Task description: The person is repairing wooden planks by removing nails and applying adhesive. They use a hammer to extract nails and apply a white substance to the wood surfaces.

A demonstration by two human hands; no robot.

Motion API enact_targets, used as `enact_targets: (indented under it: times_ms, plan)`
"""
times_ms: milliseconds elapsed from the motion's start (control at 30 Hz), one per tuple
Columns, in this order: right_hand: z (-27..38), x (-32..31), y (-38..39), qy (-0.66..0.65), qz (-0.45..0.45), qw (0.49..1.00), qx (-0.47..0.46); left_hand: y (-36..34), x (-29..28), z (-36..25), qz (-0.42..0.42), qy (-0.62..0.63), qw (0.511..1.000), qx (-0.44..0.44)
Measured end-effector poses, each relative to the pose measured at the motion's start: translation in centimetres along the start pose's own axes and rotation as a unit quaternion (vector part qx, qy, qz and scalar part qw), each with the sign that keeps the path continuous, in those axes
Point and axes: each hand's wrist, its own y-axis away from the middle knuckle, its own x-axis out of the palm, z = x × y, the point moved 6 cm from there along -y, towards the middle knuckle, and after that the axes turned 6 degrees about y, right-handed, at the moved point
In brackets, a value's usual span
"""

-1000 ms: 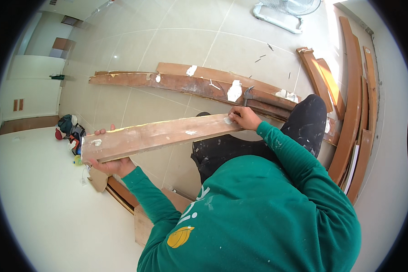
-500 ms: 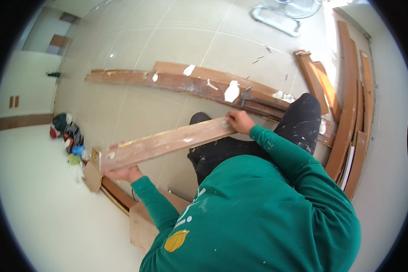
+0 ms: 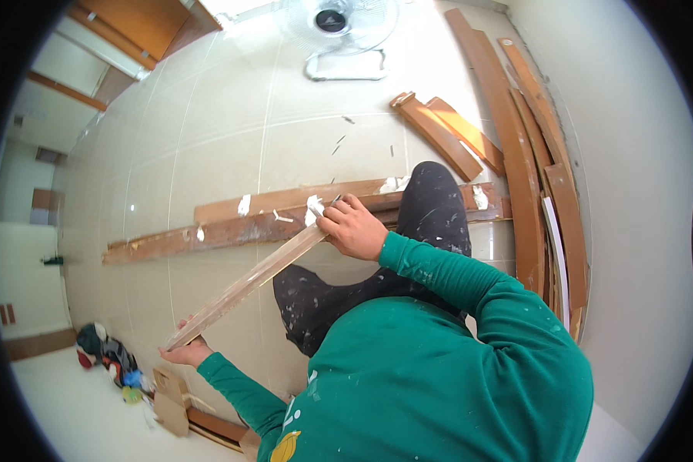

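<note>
A narrow wooden plank [image 3: 258, 276] slants across the space before my lap, turned with a thin side upward. My left hand [image 3: 186, 351] cups its lower left end, the palm beneath and fingers around the far side. At its upper right end, my right hand [image 3: 354, 229] grips it with bent fingers. Behind the plank, long brown boards [image 3: 231, 229] lie on the floor, with several white patches such as the white lump [image 3: 314, 209] on them. A small grey thing shows at my right fingertips; I cannot tell whether they touch it.
Brown boards [image 3: 527, 223] lie along the right wall, near two shorter pieces [image 3: 439, 138]. A fan [image 3: 331, 21] stands at the far side of the tiled floor. A cardboard piece [image 3: 171, 400] and a heap of bags [image 3: 108, 354] sit at the lower left.
The plank has rolled from its broad face to a thin side and slants more steeply. My left hand has gone lower. The view has swung to the right.
</note>
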Motion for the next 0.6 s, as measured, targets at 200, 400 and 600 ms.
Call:
enact_targets:
  times_ms: [200, 400, 600]
  plan:
    - [-7.7, -10.4, 2.6, 0.024, 0.001, 0.995, 0.098, 4.3, 12.1, 10.2, 0.176, -0.106, 0.967, -0.153]
    - [-14.7, -19.4, 13.2, 0.123, -0.092, 0.937, 0.314, 15.1, 24.0, 22.0, 0.415, -0.17, 0.864, -0.23]
    - [-20.4, -22.9, 24.9, 0.19, -0.09, 0.817, 0.537, 19.1, 22.4, 29.6, 0.507, -0.329, 0.739, -0.297]
